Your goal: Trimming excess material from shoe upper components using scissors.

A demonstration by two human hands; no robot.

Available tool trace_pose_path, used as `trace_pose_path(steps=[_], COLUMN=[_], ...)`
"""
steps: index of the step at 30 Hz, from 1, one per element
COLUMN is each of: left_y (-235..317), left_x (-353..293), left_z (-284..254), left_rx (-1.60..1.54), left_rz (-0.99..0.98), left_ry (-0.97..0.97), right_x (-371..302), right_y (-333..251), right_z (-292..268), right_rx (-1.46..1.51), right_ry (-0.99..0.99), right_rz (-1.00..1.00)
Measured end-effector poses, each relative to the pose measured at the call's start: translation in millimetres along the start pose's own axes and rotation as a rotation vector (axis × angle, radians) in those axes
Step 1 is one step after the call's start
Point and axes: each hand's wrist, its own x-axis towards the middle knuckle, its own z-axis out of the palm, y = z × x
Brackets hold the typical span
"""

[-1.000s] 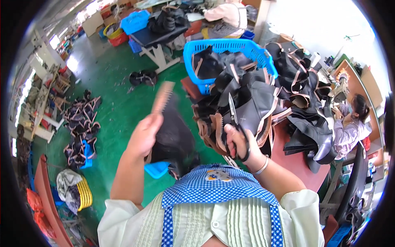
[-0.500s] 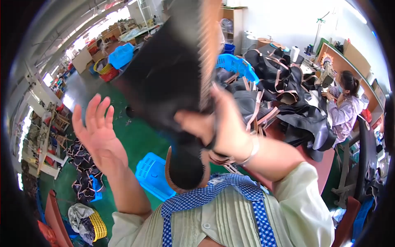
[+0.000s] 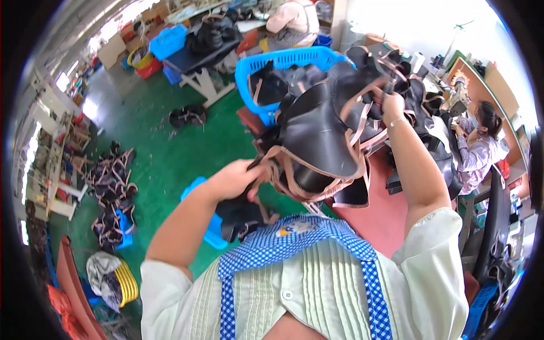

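In front of me a black leather boot upper (image 3: 320, 127) with tan, toothed edging lies over the near side of a heap. My left hand (image 3: 232, 178) is closed on the edged black leather at its lower left. Farther off to the right, my right hand (image 3: 392, 106) is closed on a dark leather edge with tan trim. Whether both hands hold one piece or two, I cannot tell. Below my left hand, another black upper (image 3: 241, 218) lies in a low blue basket (image 3: 213, 235), partly hidden by my apron (image 3: 300, 241).
A large blue basket (image 3: 294, 55) of uppers stands beyond the heap on a red tabletop (image 3: 377, 218). At right, a co-worker (image 3: 476, 147) sits by a sewing machine (image 3: 456, 96); another person (image 3: 294, 22) is at the back. Trimmed pieces (image 3: 113, 187) lie on the green floor at left.
The upper that my right hand held up before me is no longer raised there. My right hand has reached farther right over the heap; my left has gone from open to gripping leather.
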Motion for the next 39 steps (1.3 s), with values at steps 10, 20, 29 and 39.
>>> trace_pose_path(steps=[10, 20, 29, 39], left_y=[18.0, 12.6, -4.4, -3.4], left_x=[-9.4, -22.6, -23.7, -31.1], left_z=[-15.1, 14.4, -3.2, -24.1], left_rx=[0.244, 0.849, 0.678, 0.095], left_rz=[-0.081, 0.068, -0.022, -0.153], left_ry=[0.244, 0.532, 0.412, 0.464], right_x=[-274.7, -315.4, -301.4, -179.2], right_y=[-102.4, -50.7, -73.7, -24.5], right_z=[8.6, 62.6, 53.9, 62.5], right_rx=[-0.076, -0.102, -0.136, -0.749], right_ry=[-1.455, -1.218, -1.238, -0.116], right_rz=[0.178, 0.446, 0.366, -0.970])
